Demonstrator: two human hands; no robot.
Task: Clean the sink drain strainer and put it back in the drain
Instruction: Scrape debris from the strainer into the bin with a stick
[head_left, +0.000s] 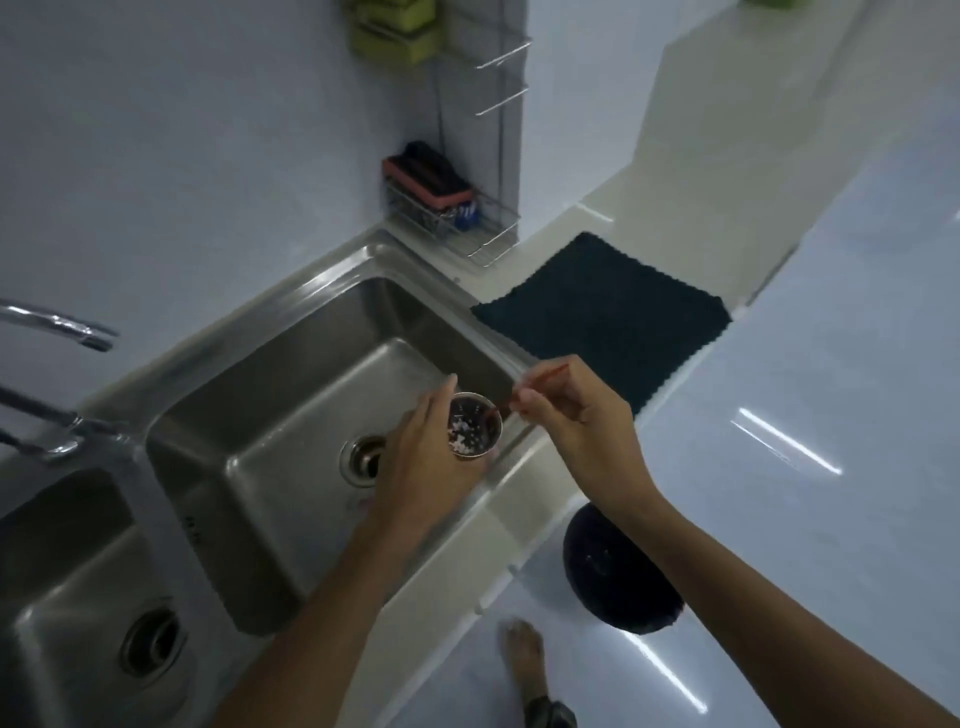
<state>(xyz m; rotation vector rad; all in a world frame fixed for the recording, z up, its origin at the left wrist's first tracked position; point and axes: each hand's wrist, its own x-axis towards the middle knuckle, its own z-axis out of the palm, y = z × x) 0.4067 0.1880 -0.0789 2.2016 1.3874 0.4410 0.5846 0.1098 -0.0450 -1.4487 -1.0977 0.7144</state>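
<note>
My left hand (423, 457) grips a small round metal drain strainer (475, 426), cup-side up, over the right edge of the right sink basin (291, 374). Pale food bits lie inside it. My right hand (566, 421) pinches a thin reddish stick (543, 378) whose lower tip pokes into the strainer. The open drain hole (363, 460) sits in the basin floor, just left of my left hand, with no strainer in it.
A second basin (57, 571) with its own drain lies at lower left, and taps (62, 322) stand at far left. A dark cloth (613, 317) lies on the counter right of the sink. A wire rack with sponges (441, 208) stands behind. A dark round bin (618, 571) sits on the floor.
</note>
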